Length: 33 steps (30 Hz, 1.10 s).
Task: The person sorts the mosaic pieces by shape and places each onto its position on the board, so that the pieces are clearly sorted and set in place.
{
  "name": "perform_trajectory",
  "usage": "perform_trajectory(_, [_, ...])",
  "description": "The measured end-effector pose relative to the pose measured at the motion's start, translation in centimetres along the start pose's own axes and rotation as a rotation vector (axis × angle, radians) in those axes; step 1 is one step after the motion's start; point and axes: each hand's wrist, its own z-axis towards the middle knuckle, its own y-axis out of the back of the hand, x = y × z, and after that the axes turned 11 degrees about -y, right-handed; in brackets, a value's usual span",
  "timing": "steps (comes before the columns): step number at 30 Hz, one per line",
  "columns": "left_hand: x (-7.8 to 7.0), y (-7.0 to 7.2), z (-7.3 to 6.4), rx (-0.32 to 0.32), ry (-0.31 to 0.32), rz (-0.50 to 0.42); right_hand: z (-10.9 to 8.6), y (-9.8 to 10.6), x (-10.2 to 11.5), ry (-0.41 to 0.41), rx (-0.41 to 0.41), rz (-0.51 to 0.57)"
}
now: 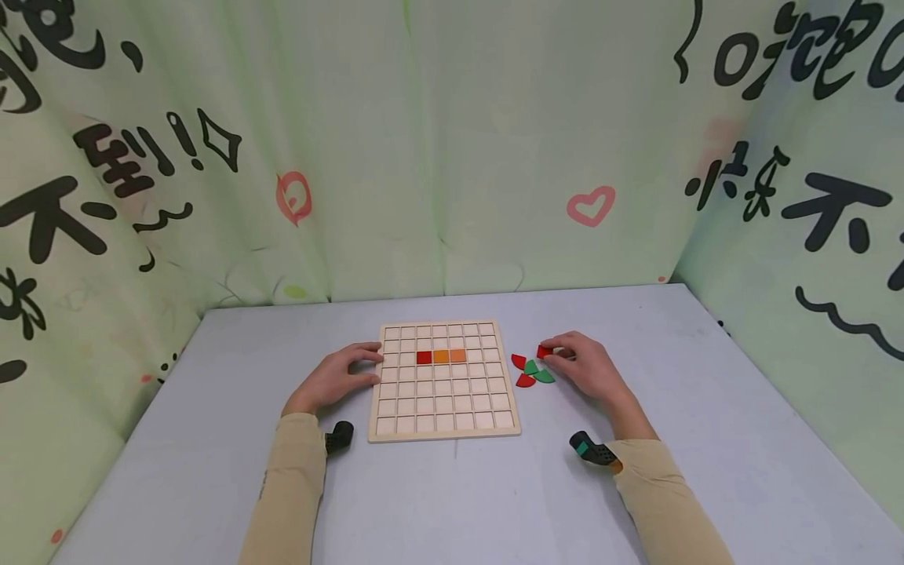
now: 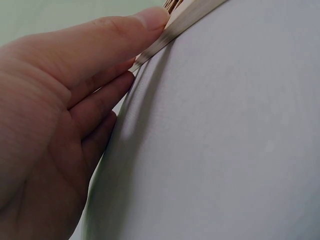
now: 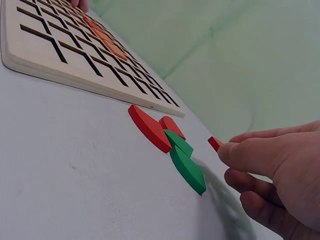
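Note:
A wooden grid board [image 1: 445, 436] lies on the table. One red square tile [image 1: 424, 358] and two orange square tiles [image 1: 449, 356] sit side by side in its upper rows. My left hand [image 1: 344, 378] rests at the board's left edge, its thumb and fingertips against the wooden rim [image 2: 172, 31]. To the right of the board, my right hand [image 1: 585, 366] pinches a small red tile [image 3: 214, 143] between thumb and fingers, raised over the table. Near it lie two red curved-edge pieces [image 3: 149, 129] and two green pieces [image 3: 187, 170], bunched together.
The white table [image 1: 466, 502] extends around the board on all sides. Behind it and at both sides hang pale green curtains [image 1: 452, 157] with black lettering. Black wrist devices [image 1: 592, 449] stick out from both sleeves.

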Motion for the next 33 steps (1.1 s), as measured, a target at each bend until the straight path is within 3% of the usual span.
perform_trajectory(14, [0.0,-0.1,0.2,-0.002,0.014,0.011,0.4,-0.5,2.7,-0.035,0.04,0.049])
perform_trajectory(33, [0.0,-0.1,0.1,0.005,0.025,-0.001,1.8,-2.2,6.3,0.101,0.127,0.026])
